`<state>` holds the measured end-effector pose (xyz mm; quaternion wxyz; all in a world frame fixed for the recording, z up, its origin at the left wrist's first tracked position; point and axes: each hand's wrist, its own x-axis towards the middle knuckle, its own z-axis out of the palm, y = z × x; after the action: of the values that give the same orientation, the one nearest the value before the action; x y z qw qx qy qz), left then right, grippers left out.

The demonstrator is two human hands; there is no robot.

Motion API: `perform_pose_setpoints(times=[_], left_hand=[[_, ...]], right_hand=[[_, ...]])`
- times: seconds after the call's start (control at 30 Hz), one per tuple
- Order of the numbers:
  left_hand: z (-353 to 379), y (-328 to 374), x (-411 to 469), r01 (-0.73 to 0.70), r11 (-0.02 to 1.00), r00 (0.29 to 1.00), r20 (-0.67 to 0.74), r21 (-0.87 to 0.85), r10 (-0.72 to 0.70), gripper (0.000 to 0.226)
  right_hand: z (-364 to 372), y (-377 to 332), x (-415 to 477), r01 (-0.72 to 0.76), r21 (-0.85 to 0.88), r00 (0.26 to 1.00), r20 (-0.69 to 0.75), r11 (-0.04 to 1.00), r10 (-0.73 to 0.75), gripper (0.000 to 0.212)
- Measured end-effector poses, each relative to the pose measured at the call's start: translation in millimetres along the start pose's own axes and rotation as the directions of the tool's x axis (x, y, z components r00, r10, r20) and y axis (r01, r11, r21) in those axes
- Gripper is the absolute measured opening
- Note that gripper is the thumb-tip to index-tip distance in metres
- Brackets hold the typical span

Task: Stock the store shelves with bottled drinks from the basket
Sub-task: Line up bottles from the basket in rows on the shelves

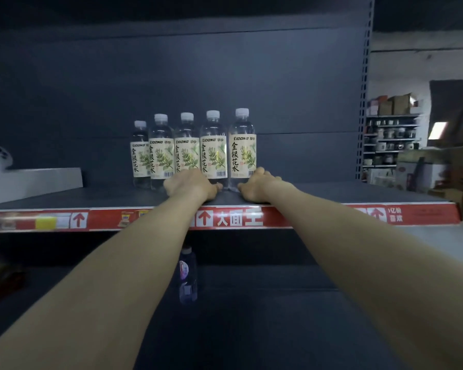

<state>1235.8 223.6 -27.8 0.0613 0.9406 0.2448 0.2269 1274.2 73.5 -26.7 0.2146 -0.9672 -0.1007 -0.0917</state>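
Just beyond both hands, five btls [214, 156] stand in a row on the shelf [332, 193]. L hand [190, 184] & R hand [257, 185] sit at their bases, fingers curled; can't tell if either grips. Btls look full, so weighty; smooth plastic, prob. slick. Hold mid-body, on label.

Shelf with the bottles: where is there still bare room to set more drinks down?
Widest free patch: the shelf right of the bottle row, up to the slotted upright. A smaller bare stretch lies between the row's left end and the white box. Crowded: the front of the row, where the left hand and right hand sit at the bottle bases.
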Motion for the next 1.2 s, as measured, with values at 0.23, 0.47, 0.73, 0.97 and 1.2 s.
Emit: perform_pose_setpoints(times=[0.23,0.47,0.73,0.97,1.2], left_hand=[[1.3,3.3,4.1,0.006,1.000,1.000,0.014,0.027,-0.006,0.067],[1.6,4.4,-2.8,-0.047,0.998,0.998,-0.050,0.053,0.050,0.063],[1.4,1.8,-4.8,-0.067,0.996,0.996,-0.053,0.059,0.071,0.056],[0.1,2.1,-7.5,-0.029,0.999,0.999,-0.044,0.031,0.031,0.056],[-9.5,-6.3,-6.2,0.002,0.997,0.996,0.087,-0.083,0.006,0.059]], right_hand=[[2.9,-1.5,10.3,-0.020,-0.038,0.999,0.025,0.999,0.021,0.090],[4.1,-2.1,2.6,-0.014,-0.039,1.000,-0.015,0.999,0.013,0.092],[0.7,-1.5,-4.2,-0.011,-0.063,1.000,-0.014,0.998,0.010,0.090],[3.6,-4.2,2.0,-0.070,-0.058,0.997,-0.026,0.996,0.068,0.093],[-7.1,-1.9,-1.5,-0.026,-0.104,0.998,0.048,0.994,0.031,0.095]])
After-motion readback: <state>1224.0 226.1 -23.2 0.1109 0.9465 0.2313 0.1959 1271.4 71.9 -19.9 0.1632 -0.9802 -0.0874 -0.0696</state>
